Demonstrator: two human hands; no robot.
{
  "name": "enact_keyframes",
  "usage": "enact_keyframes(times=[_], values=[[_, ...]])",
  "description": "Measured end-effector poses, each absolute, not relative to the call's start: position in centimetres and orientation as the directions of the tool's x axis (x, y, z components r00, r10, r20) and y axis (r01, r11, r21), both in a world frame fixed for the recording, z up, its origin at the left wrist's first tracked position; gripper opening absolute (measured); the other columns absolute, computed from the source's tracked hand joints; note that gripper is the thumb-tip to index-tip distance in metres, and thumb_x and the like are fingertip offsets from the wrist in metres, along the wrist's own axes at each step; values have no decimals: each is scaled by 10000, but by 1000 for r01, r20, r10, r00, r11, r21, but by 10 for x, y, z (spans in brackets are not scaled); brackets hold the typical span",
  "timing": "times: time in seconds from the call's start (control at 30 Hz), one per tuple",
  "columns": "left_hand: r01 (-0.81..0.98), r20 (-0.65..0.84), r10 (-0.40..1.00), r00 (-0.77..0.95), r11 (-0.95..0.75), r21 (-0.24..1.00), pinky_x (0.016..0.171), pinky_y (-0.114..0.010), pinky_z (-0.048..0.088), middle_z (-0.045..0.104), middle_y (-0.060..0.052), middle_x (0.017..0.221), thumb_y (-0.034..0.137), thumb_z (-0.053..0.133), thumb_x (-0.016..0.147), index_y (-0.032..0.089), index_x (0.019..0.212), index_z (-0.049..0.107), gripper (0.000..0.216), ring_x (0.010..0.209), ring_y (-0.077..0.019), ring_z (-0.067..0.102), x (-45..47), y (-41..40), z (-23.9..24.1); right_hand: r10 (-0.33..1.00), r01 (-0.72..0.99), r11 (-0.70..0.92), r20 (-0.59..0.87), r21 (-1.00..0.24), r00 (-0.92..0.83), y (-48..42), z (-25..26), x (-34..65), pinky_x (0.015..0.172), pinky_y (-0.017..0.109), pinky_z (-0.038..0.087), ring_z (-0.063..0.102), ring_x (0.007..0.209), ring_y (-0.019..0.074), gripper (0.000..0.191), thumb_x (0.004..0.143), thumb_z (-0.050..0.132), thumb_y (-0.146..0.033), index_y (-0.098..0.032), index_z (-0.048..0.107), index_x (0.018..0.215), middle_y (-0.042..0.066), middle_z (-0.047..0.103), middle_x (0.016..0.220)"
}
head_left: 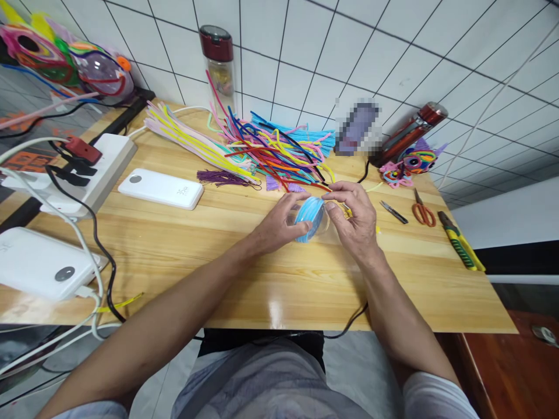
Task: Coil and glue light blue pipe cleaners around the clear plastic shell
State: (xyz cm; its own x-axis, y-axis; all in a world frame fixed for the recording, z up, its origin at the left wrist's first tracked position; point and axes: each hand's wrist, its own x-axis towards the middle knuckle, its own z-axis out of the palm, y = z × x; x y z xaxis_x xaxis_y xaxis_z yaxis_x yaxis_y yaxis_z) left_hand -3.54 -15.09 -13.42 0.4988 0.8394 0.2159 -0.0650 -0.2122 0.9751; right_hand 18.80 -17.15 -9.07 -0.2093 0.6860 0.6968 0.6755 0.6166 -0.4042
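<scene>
A clear rounded plastic piece point(323, 224) stands over the table, with light-blue pipe cleaner point(309, 216) wound around it in several turns. My left hand point(282, 221) grips it from the left, thumb pressed on the blue windings and fingers behind. My right hand point(354, 218) is at its right side, fingers bent and closed together near the upper edge of the blue band. Whether a pipe-cleaner end is between those fingers is too small to tell. Purple pieces point(283, 185) lie just behind my hands.
Behind lies a heap of coloured pipe cleaners point(279, 148). To the right are small snips point(393, 212), orange-handled scissors point(423, 209) and green-yellow pliers point(458, 241). Power banks point(161, 188) and a power strip point(102, 169) with cables sit left. A glass bottle point(220, 75) stands against the tiled wall.
</scene>
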Motion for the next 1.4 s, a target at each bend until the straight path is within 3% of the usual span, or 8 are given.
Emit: enact_keyframes(times=[0.3, 0.77, 0.97, 1.07, 1.23, 1.4], values=[[-85, 220, 844, 489, -204, 975, 1184, -552, 564, 598, -164, 1571, 438, 779, 918, 249, 1533, 562, 679, 1473, -368, 608, -35, -150, -136, 629, 687, 668, 712, -287, -314, -170, -92, 190, 1034, 545, 598, 778, 1176, 308, 177, 1078, 657, -233, -288, 818, 1129, 100, 835, 1243], [-91, 203, 869, 451, -181, 979, 1179, -570, 573, 624, -152, 1538, 428, 777, 898, 260, 1514, 577, 670, 1463, -374, 606, -36, -151, -134, 610, 686, 680, 718, -259, -334, -170, -94, 188, 999, 533, 604, 800, 1106, 295, 175, 1101, 650, -304, -277, 811, 1164, 99, 862, 1157], [-125, 217, 869, 445, -180, 976, 1198, -554, 561, 604, -152, 1560, 487, 783, 917, 268, 1511, 575, 666, 1483, -365, 596, -35, -150, -137, 680, 687, 659, 634, -307, -368, -172, -90, 188, 1028, 567, 611, 811, 1120, 316, 205, 1093, 645, -344, -297, 793, 1228, 93, 874, 1184], [-140, 230, 874, 427, -188, 972, 1205, -544, 550, 606, -156, 1556, 523, 790, 919, 258, 1503, 577, 675, 1468, -360, 603, -35, -149, -139, 680, 659, 680, 612, -321, -404, -173, -90, 189, 1042, 574, 616, 788, 1198, 342, 304, 1056, 712, -404, -287, 745, 1335, 125, 840, 1291], [-112, 204, 897, 392, -173, 978, 1195, -541, 551, 627, -141, 1506, 479, 782, 909, 260, 1502, 575, 665, 1408, -345, 613, -35, -149, -139, 695, 653, 688, 547, -316, -468, -175, -96, 187, 1126, 651, 586, 687, 1376, 417, 703, 938, 841, -590, -284, 599, 1523, 186, 718, 1482], [-135, 207, 895, 394, -167, 977, 1198, -529, 543, 610, -148, 1512, 464, 764, 906, 242, 1476, 557, 646, 1422, -338, 602, -35, -149, -137, 685, 662, 690, 559, -293, -467, -174, -103, 186, 1140, 668, 578, 657, 1411, 419, 740, 946, 844, -570, -287, 540, 1558, 199, 674, 1508]])
